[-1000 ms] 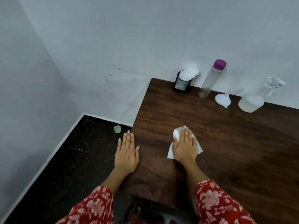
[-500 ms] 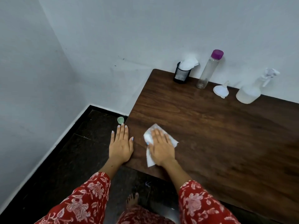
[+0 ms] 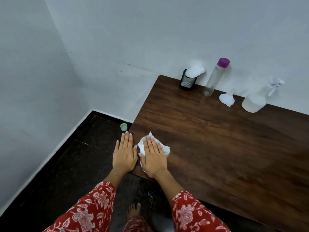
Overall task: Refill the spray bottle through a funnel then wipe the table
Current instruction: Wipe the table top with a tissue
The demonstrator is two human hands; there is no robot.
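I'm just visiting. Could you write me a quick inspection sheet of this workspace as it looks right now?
Surface: brown wooden table.
Job's things: spray bottle, funnel, clear bottle by the wall; white cloth near the table's left edge.
Clutter: mesh cup holding tissue; green cap on the floor.
Hands: right hand flat on the cloth; left hand flat at the table's edge.
Cables: nothing seen.
Surroundings: white walls, dark floor.

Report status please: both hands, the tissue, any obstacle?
Left hand flat at table edge. Right hand flat, pressing tissue near left corner. Nothing in the way.
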